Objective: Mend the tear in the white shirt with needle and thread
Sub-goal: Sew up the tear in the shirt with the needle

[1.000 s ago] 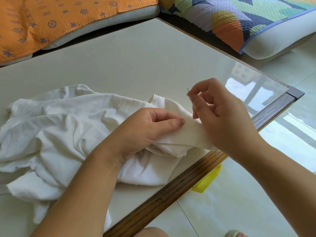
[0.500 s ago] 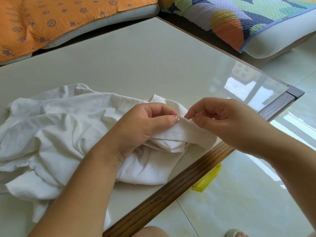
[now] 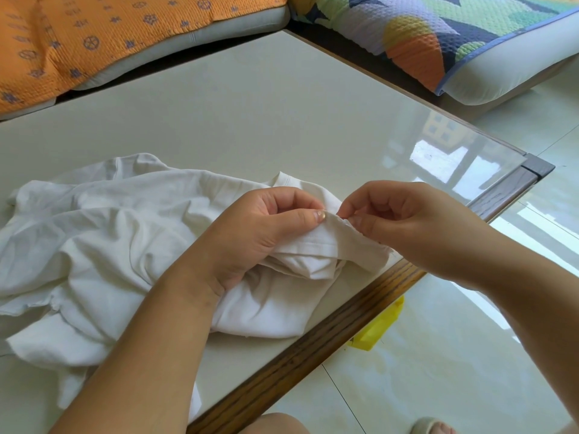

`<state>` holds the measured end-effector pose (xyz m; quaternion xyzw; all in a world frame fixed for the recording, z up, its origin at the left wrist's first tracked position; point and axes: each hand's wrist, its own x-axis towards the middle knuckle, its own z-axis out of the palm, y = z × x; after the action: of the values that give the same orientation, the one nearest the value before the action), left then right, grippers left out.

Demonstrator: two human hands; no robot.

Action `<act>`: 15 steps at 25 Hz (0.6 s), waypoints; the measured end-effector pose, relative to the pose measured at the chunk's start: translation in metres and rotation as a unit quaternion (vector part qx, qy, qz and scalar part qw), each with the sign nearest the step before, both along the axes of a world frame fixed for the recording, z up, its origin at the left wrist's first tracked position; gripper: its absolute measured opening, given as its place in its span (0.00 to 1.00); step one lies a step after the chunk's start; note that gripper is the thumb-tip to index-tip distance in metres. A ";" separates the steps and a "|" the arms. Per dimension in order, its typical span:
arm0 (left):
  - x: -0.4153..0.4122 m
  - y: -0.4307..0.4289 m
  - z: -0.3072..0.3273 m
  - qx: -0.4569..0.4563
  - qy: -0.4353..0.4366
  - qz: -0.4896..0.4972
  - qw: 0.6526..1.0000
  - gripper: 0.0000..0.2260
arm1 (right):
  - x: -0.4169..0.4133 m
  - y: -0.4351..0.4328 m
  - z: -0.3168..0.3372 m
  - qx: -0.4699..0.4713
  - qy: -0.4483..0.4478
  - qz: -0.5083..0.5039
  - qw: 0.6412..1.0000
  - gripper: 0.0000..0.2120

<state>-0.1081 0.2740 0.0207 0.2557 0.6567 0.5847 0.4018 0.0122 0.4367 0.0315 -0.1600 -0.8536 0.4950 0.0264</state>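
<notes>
Head view: white shirt (image 3: 109,245) is bunched at the table (image 3: 250,104) edge, a fold gripped by the left hand (image 3: 263,227) and pinched by the right hand (image 3: 407,223); needle can't be made out, so the left thumb could get pricked

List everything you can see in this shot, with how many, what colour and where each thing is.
white shirt: one, white, crumpled on the table's left and near part
table: one, pale glossy top with a wooden edge, middle of the view
orange cushion: one, orange with a small dark pattern, beyond the table, top left
patterned cushion: one, many colours, top right
yellow thing: one, yellow, on the floor under the table's near edge; cannot tell what it is
floor: pale glossy tiles, right and bottom
needle and thread: cannot be made out
left hand: one, grips a raised fold of the shirt
right hand: one, pinches at the ridge of that fold
</notes>
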 end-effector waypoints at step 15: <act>0.001 0.000 0.000 0.012 -0.021 -0.003 1.000 0.04 | -0.001 0.004 -0.005 -0.048 0.004 0.008 0.999 0.09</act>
<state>-0.1072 0.2737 0.0207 0.2501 0.6404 0.5964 0.4144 0.0110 0.4407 0.0264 -0.1524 -0.8301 0.5361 0.0185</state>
